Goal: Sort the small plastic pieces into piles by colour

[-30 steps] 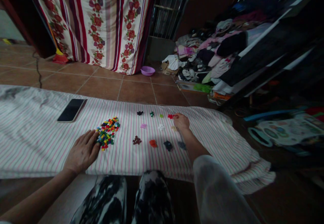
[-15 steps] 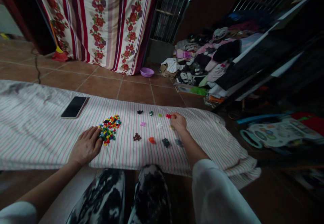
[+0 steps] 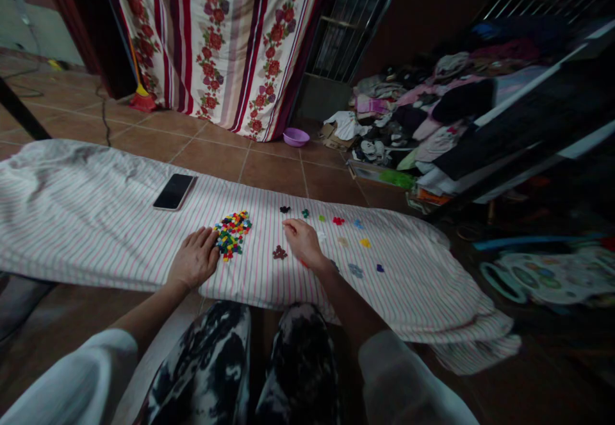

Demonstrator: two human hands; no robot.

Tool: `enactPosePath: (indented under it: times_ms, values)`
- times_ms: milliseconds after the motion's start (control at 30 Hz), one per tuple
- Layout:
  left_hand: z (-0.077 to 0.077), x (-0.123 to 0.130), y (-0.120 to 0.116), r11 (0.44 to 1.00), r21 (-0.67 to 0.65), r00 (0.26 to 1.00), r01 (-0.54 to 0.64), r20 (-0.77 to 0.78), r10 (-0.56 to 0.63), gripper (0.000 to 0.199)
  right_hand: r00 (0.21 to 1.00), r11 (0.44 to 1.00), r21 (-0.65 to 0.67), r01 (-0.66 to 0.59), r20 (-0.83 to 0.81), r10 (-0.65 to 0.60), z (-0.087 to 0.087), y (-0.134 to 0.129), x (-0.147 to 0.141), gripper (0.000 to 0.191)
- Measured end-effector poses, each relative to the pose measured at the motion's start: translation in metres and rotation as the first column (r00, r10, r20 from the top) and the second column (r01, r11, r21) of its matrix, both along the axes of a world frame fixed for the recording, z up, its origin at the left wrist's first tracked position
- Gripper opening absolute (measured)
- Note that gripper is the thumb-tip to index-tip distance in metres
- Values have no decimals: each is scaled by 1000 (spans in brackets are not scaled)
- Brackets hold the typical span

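Note:
My left hand (image 3: 195, 259) lies flat on the striped cloth, fingers stretched out and touching the left edge of a pile of small mixed-colour blocks (image 3: 234, 233). Over the sorted groups, my right hand (image 3: 302, 243) has its fingers pinched together; whatever it holds, if anything, is hidden. Around it lie small one-colour clusters: black pieces (image 3: 285, 209), dark green pieces (image 3: 305, 213), red pieces (image 3: 338, 221), yellow pieces (image 3: 365, 243), brown pieces (image 3: 279, 252) and grey pieces (image 3: 355, 270). The right hand and wrist partly cover white and orange pieces, and the pink ones are out of sight.
A phone (image 3: 174, 192) lies on the striped cloth (image 3: 106, 220) left of the pile. Beyond the cloth's far edge are a purple basin (image 3: 296, 136), a red broom (image 3: 143, 99) and a floral curtain (image 3: 240, 47). A heap of clothes (image 3: 418, 104) fills the back right.
My right hand has moved left from the red pieces toward the middle of the groups, uncovering blue, yellow and navy pieces. The view has shifted left; my left hand stays beside the pile.

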State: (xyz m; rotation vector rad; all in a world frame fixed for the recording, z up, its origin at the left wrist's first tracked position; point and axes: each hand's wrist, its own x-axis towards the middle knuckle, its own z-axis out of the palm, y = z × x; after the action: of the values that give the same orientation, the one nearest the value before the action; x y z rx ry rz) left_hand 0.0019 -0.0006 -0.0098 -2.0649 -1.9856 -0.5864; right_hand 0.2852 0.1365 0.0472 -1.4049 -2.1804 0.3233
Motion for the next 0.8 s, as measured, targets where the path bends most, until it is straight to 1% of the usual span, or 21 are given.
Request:
enactPosePath:
  times_ms: [100, 200, 300, 433, 600, 633, 700, 800]
  values:
    - [-1, 0, 0, 1000, 10, 1000, -1, -8, 1, 47, 991, 990, -33, -137, -14, 137, -4, -18, -27, 24]
    - [-2, 0, 0, 1000, 18, 1000, -3, 2, 3, 45, 971, 970, -60, -237, 1, 237, -10, -33, -48, 23]
    - [-3, 1, 1, 1000, 30, 1000, -3, 31, 2, 46, 956, 953, -83, -291, 0, 292, -16, -45, -65, 22]
    - [-5, 0, 1, 998, 60, 999, 1, 54, -4, 46, 934, 928, -115, -355, -7, 356, -16, -57, -83, 20]
    - [-6, 0, 2, 996, 84, 998, 5, 60, -10, 42, 883, 882, -103, -459, 61, 466, -15, -66, -104, 21]
    - [-6, 0, 2, 996, 85, 998, 8, 64, -14, 41, 876, 878, -103, -468, 82, 476, -16, -66, -108, 21]
    - [-7, 0, 2, 996, 93, 997, 11, 75, -18, 40, 877, 886, -114, -450, 128, 462, -16, -65, -112, 22]
    - [-7, 0, 2, 994, 111, 995, 15, 97, -26, 40, 904, 920, -135, -368, 182, 388, -15, -59, -116, 24]
